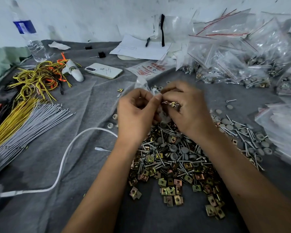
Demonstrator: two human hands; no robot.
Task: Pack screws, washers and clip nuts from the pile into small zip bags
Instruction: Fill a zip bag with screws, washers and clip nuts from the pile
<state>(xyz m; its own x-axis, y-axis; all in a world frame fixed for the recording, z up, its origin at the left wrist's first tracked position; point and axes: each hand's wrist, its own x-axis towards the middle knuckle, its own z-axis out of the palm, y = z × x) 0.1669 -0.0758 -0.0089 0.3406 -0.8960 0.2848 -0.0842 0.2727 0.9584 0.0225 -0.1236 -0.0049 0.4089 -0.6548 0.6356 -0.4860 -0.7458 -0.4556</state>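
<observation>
Across the whole lower frame lay a grey cloth (60, 165), creased and covering the work surface. At the upper right a large heap of filled bags (238, 64) rose against the wall, clear plastic with red seal lines, screws and grey caps visible inside. Along the left edge a bundle of grey and yellow ties (23, 125) fanned out, with a tangle of yellow and orange cords (40, 78) above it. In the lower middle sat the pile (175, 163) of screws, grey washers and brass-coloured clip nuts, spreading toward the right edge; the clip nuts lay thickest at its near side.

Above the pile, at the centre of the frame, both hands met. The left hand (134, 111) had its fingers curled, thumb and forefinger pinching the edge of a small zip bag (142, 84), whose clear plastic stood up behind the knuckles. The right hand (186, 105) was curled too, its fingertips pinching the same bag's edge just beside the left thumb, and a few clip nuts (172, 103) showed tucked under its fingers. Whether the bag's mouth was sealed could not be told.

A white cable (64, 158) curved over the cloth at lower left. A white phone (103, 70) lay in the upper middle, a water bottle (30, 36) stood at upper left, and a sheet of paper (138, 47) with a black pen (147, 42) lay near the wall.
</observation>
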